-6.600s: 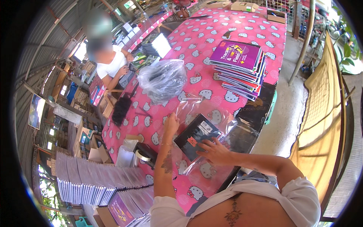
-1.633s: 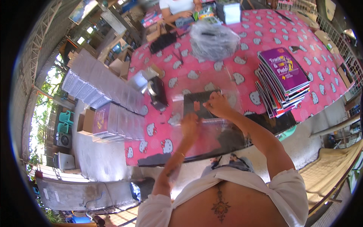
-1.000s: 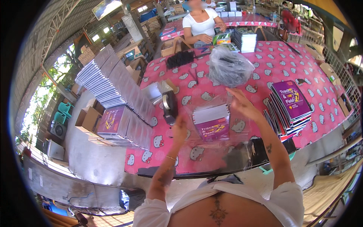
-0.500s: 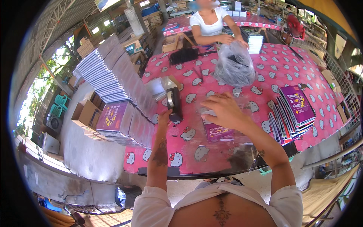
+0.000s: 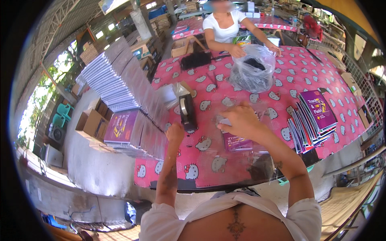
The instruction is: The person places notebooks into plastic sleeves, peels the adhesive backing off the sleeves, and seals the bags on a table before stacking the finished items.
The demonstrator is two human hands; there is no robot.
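Brown cardboard boxes (image 5: 93,122) beside table

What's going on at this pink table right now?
A person stands at a pink patterned table. Their right hand presses down on a purple booklet that lies in a clear plastic sleeve, while their left hand is beside a black tape dispenser. A fanned stack of purple booklets lies to the right. Across the table, another person handles a clear plastic bag.

Tabletop (image 5: 289,76) w/ pink cat-print cover: tape dispenser (image 5: 187,113) btwn hands, purple book (image 5: 238,141) under right hand (image 5: 240,121), book stack (image 5: 314,118) right, plastic bag (image 5: 254,74) beyond.
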